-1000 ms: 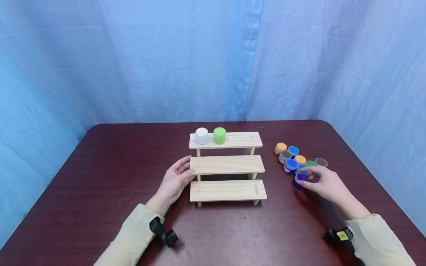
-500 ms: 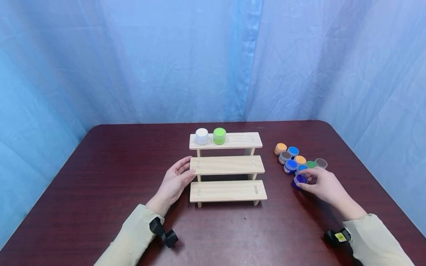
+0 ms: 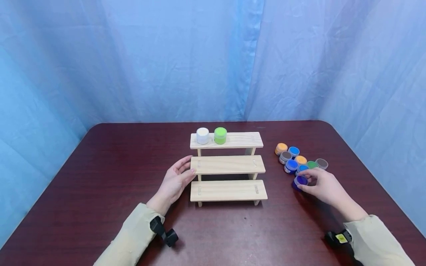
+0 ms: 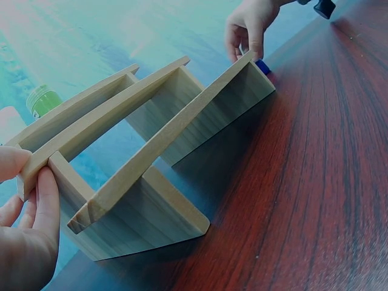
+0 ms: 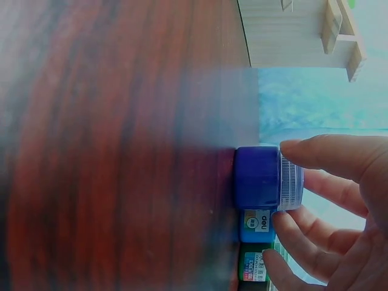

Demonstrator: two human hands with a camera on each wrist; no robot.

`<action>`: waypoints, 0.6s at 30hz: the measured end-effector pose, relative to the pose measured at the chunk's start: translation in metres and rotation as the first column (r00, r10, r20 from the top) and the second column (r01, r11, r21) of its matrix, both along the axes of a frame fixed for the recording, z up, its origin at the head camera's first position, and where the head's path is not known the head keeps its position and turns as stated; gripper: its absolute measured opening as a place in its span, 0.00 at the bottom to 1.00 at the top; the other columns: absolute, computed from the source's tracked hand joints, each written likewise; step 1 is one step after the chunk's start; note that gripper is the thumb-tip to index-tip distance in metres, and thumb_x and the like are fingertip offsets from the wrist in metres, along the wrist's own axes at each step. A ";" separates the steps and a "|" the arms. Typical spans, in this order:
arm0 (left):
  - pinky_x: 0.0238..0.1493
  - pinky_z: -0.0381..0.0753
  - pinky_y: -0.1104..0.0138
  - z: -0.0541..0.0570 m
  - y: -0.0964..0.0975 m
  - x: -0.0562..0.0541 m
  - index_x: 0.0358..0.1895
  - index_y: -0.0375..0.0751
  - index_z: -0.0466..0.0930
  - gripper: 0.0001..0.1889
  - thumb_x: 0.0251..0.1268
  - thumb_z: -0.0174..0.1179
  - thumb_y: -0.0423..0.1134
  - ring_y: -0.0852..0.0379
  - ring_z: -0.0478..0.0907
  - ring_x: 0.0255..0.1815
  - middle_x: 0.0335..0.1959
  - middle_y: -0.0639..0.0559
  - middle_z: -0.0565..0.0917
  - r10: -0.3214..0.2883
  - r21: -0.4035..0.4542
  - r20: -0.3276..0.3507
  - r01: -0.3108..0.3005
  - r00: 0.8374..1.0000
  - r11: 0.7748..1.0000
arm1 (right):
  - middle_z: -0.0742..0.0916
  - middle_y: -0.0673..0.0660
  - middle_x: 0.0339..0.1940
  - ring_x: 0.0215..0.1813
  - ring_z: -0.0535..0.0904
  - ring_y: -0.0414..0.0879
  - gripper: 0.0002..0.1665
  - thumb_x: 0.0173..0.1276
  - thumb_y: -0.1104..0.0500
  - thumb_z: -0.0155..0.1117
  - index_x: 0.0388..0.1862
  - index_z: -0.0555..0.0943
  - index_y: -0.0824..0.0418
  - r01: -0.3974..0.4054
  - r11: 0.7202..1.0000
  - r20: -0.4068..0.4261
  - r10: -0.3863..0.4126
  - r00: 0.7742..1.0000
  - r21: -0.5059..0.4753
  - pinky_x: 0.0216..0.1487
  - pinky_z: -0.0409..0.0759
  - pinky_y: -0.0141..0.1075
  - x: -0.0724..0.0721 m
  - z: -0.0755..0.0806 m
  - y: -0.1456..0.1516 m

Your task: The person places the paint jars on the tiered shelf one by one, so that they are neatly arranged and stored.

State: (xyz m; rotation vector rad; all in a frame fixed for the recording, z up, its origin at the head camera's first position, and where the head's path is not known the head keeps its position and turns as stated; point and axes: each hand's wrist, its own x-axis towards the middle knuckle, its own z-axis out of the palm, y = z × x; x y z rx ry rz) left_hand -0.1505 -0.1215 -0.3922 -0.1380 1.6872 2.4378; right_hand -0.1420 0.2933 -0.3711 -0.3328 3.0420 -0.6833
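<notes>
A three-tier wooden stand [image 3: 229, 191] faces me on the table. My left hand [image 3: 175, 180] holds the left end of its middle shelf, thumb on top and fingers beneath, plain in the left wrist view. On the top shelf sit a white jar [image 3: 202, 136] and a light green jar [image 3: 220, 135]. To the right, my right hand [image 3: 324, 184] pinches a dark blue-violet paint jar [image 5: 257, 177] around its clear ridged lid [image 5: 291, 182]. That jar stands upright at the near end of a cluster, right beside a lighter blue paint jar [image 5: 257, 226].
Behind the held jar cluster several paint jars: orange [image 3: 281, 148], blue [image 3: 291, 166], grey-brown [image 3: 285, 157] and green [image 3: 311, 164]. The dark red-brown table [image 3: 110, 177] ends at a blue curtain [image 3: 173, 62] behind and on both sides.
My right hand has closed its fingertips on the dark blue-violet jar and shifted it slightly left, a little apart from the cluster. My left hand keeps its hold on the stand.
</notes>
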 end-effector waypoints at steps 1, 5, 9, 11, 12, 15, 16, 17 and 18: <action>0.44 0.79 0.77 0.000 0.000 0.000 0.70 0.32 0.57 0.29 0.65 0.48 0.20 0.68 0.76 0.36 0.46 0.52 0.72 0.001 -0.002 0.002 -0.001 1.000 1.000 | 0.83 0.60 0.36 0.40 0.79 0.54 0.21 0.55 0.59 0.71 0.47 0.81 0.65 -0.001 1.000 -0.001 0.001 1.000 0.000 0.40 0.83 0.50 0.000 0.000 0.000; 0.44 0.79 0.77 0.001 0.000 0.000 0.70 0.32 0.57 0.29 0.65 0.47 0.20 0.68 0.76 0.36 0.45 0.53 0.72 0.002 -0.003 0.007 -0.002 1.000 1.000 | 0.83 0.59 0.36 0.39 0.78 0.53 0.21 0.55 0.58 0.71 0.47 0.81 0.65 0.000 1.000 -0.002 0.000 1.000 0.000 0.39 0.83 0.49 0.000 0.000 0.000; 0.43 0.79 0.77 0.001 0.000 0.000 0.70 0.32 0.57 0.29 0.65 0.47 0.20 0.68 0.76 0.36 0.45 0.53 0.72 0.002 0.000 0.006 -0.002 1.000 1.000 | 0.83 0.59 0.36 0.39 0.79 0.53 0.21 0.54 0.58 0.72 0.46 0.81 0.65 -0.006 1.000 -0.010 0.005 1.000 -0.006 0.39 0.83 0.49 0.000 -0.001 0.000; 0.43 0.79 0.77 0.001 0.001 0.000 0.70 0.32 0.56 0.29 0.65 0.47 0.20 0.68 0.76 0.35 0.44 0.53 0.72 0.004 -0.001 0.006 -0.004 1.000 1.000 | 0.83 0.60 0.36 0.39 0.79 0.53 0.21 0.54 0.58 0.72 0.46 0.81 0.66 -0.006 1.000 -0.014 0.006 1.000 -0.007 0.39 0.83 0.50 0.000 -0.002 0.000; 0.43 0.79 0.77 0.001 0.001 0.000 0.70 0.32 0.56 0.29 0.65 0.47 0.19 0.68 0.76 0.35 0.44 0.53 0.72 0.004 -0.001 0.006 -0.004 1.000 1.000 | 0.83 0.60 0.36 0.39 0.79 0.53 0.21 0.54 0.58 0.72 0.46 0.81 0.65 -0.007 1.000 -0.015 0.007 1.000 -0.008 0.39 0.82 0.50 0.000 -0.002 0.000; 0.42 0.79 0.77 0.001 0.001 0.000 0.70 0.31 0.56 0.29 0.65 0.47 0.19 0.68 0.76 0.35 0.44 0.53 0.73 0.006 -0.003 0.006 -0.006 1.000 1.000 | 0.83 0.60 0.37 0.40 0.79 0.53 0.21 0.54 0.58 0.72 0.46 0.82 0.65 0.000 1.000 -0.020 0.000 1.000 -0.006 0.40 0.82 0.50 0.000 -0.002 0.000; 0.42 0.79 0.77 0.001 0.001 0.000 0.70 0.31 0.56 0.29 0.65 0.47 0.19 0.68 0.76 0.35 0.44 0.53 0.73 0.006 -0.003 0.005 -0.006 1.000 1.000 | 0.83 0.59 0.37 0.40 0.79 0.53 0.21 0.54 0.58 0.73 0.46 0.82 0.65 0.001 1.000 -0.023 -0.001 1.000 -0.005 0.40 0.82 0.50 0.000 -0.003 0.000; 0.42 0.79 0.77 0.001 0.001 0.000 0.70 0.31 0.56 0.29 0.65 0.47 0.19 0.68 0.76 0.35 0.44 0.53 0.73 0.007 -0.002 0.006 -0.007 1.000 1.000 | 0.83 0.60 0.36 0.39 0.79 0.53 0.20 0.54 0.58 0.73 0.45 0.82 0.65 0.001 1.000 -0.024 -0.001 1.000 -0.006 0.40 0.82 0.50 0.001 -0.003 -0.001; 0.42 0.79 0.77 0.001 0.001 0.000 0.70 0.31 0.56 0.29 0.65 0.47 0.19 0.68 0.76 0.35 0.44 0.53 0.73 0.006 -0.002 0.005 -0.006 1.000 1.000 | 0.83 0.60 0.36 0.39 0.79 0.53 0.20 0.54 0.58 0.73 0.45 0.82 0.65 -0.001 1.000 -0.026 0.001 1.000 -0.007 0.40 0.82 0.50 0.001 -0.003 -0.001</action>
